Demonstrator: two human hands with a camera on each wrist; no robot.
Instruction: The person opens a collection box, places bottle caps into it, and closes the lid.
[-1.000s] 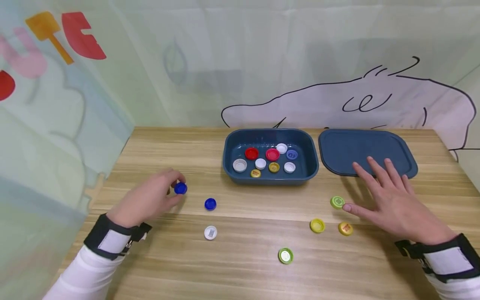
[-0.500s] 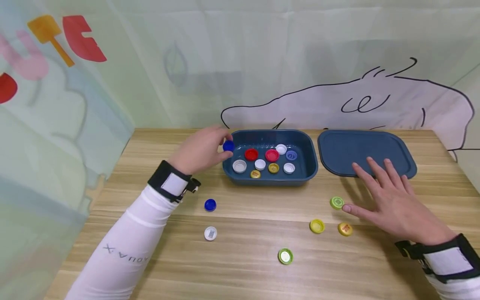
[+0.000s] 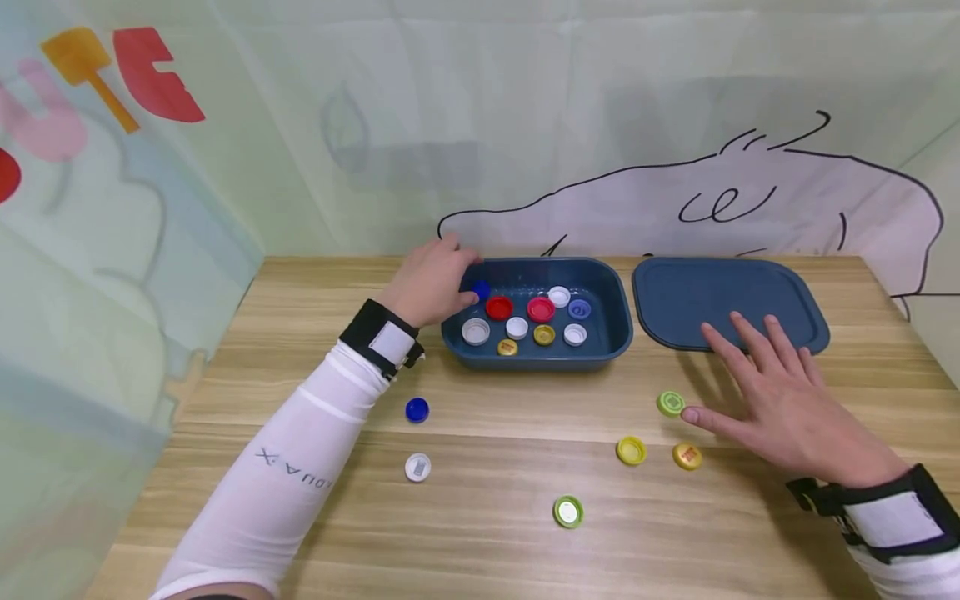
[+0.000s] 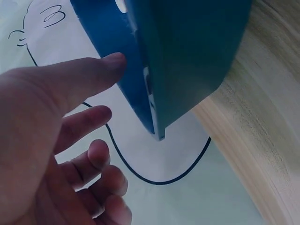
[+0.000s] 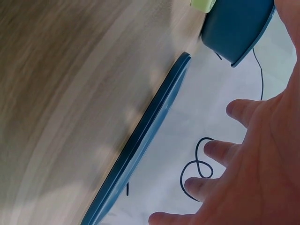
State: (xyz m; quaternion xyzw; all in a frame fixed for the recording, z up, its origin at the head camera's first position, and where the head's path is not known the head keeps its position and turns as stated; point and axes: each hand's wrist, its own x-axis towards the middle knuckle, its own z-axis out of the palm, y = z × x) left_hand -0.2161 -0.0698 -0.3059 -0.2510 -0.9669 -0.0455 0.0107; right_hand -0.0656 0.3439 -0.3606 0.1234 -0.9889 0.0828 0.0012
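My left hand (image 3: 433, 282) is over the left end of a dark blue box (image 3: 536, 360), thumb and fingers spread apart. A blue bottle cap (image 3: 481, 290) lies in the box just beyond the thumb. In the left wrist view, nothing shows between the thumb (image 4: 93, 77) and the fingers. Red, pink, white, yellow and light blue caps lie in the box too, among them a red cap (image 3: 499, 307). My right hand (image 3: 780, 408) is spread flat, palm down, its fingertips overlapping the blue lid (image 3: 720, 300) and its thumb beside a green cap (image 3: 671, 403).
On the wooden table (image 3: 487, 550) lie another blue cap (image 3: 417, 409), a white cap (image 3: 417, 467), a green-rimmed cap (image 3: 568, 512), a yellow cap (image 3: 632, 450) and an orange-yellow cap (image 3: 687, 456). A printed cloth (image 3: 405, 125) hangs behind and to the left.
My left hand has carried a blue cap from the table's left side to the box and let it go inside. My right hand has stayed in place.
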